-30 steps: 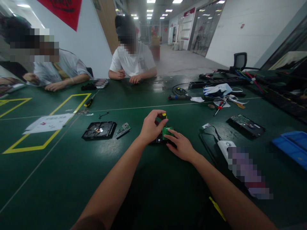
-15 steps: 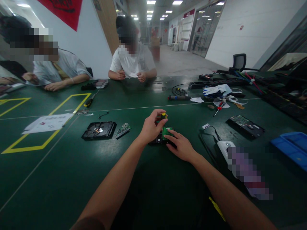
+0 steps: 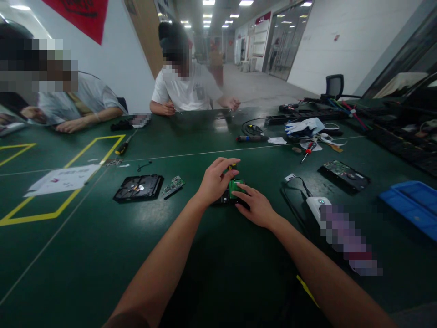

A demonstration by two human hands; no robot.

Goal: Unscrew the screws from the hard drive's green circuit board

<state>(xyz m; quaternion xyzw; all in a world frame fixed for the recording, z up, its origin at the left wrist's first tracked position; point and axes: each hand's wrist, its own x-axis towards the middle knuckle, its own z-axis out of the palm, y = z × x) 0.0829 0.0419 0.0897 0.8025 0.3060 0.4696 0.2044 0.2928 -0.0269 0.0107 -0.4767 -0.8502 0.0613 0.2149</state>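
Observation:
My left hand (image 3: 215, 181) is closed around the top of a yellow and black screwdriver (image 3: 233, 166). Most of the screwdriver is hidden behind my fingers, and its tip does not show. It stands roughly upright over a hard drive (image 3: 225, 199) that lies on the green table. A green circuit board (image 3: 235, 186) is on the drive's upper face. My right hand (image 3: 257, 207) rests from the right on the board and the drive's edge, fingers stretched out and spread. Both hands cover much of the drive.
To the left lie another hard drive (image 3: 138, 187) and a loose circuit board (image 3: 174, 186). On the right are a third drive (image 3: 344, 176), a white cabled device (image 3: 319, 207), a blue tray (image 3: 409, 202) and a red screwdriver (image 3: 308, 152). Two people sit across the table (image 3: 85, 255).
My left fingers have shifted around the screwdriver's top, now covering more of it. My right hand stays on the board. The person opposite has moved their hands apart. The view has turned slightly.

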